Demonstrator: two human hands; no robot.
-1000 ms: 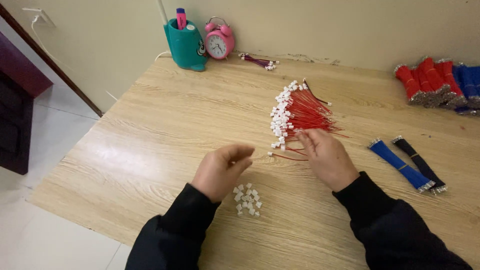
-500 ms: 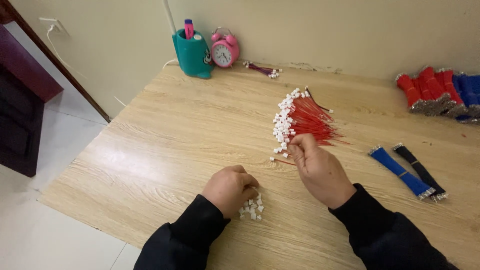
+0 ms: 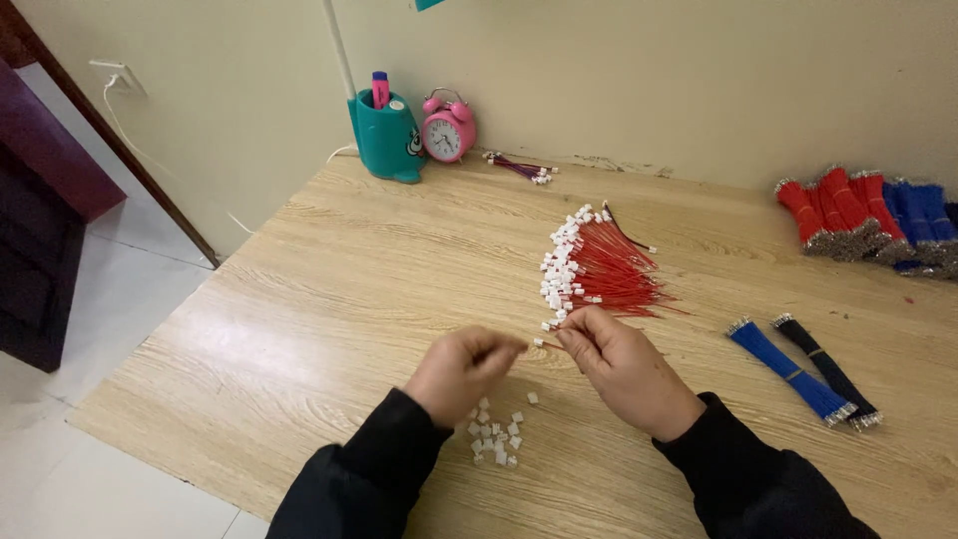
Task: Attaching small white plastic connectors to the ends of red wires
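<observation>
Head view shows both your hands raised just above the wooden tabletop (image 3: pixel 329 299), meeting near the centre of the frame. Your left hand (image 3: pixel 461 371) has its fingers pinched together; what sits between the fingertips is too small to tell. Your right hand (image 3: pixel 624 364) is pinched on a single red wire (image 3: pixel 550 344), whose white-tipped end points toward 9 o'clock and lies just beside the left fingertips. Whether the two hands touch cannot be told.

A small heap of loose white connectors (image 3: pixel 496 436) lies on the tabletop at 6 o'clock from the left hand, just beside your left sleeve. A fanned pile of red wires with white connectors (image 3: pixel 599 269) lies at 12 o'clock from the right hand, its near edge just beside the knuckles.

At 3 o'clock from the right hand, well apart, lie a blue wire bundle (image 3: pixel 788 369) and a black wire bundle (image 3: pixel 823 369), side by side. At the far right edge, near the wall, lie tied red and blue wire bundles (image 3: pixel 863 215). At 12 o'clock along the wall stand a teal pen holder (image 3: pixel 389 140) and a pink alarm clock (image 3: pixel 448 130), just beside each other, with a small purple wire bundle (image 3: pixel 519 169) near them.
</observation>
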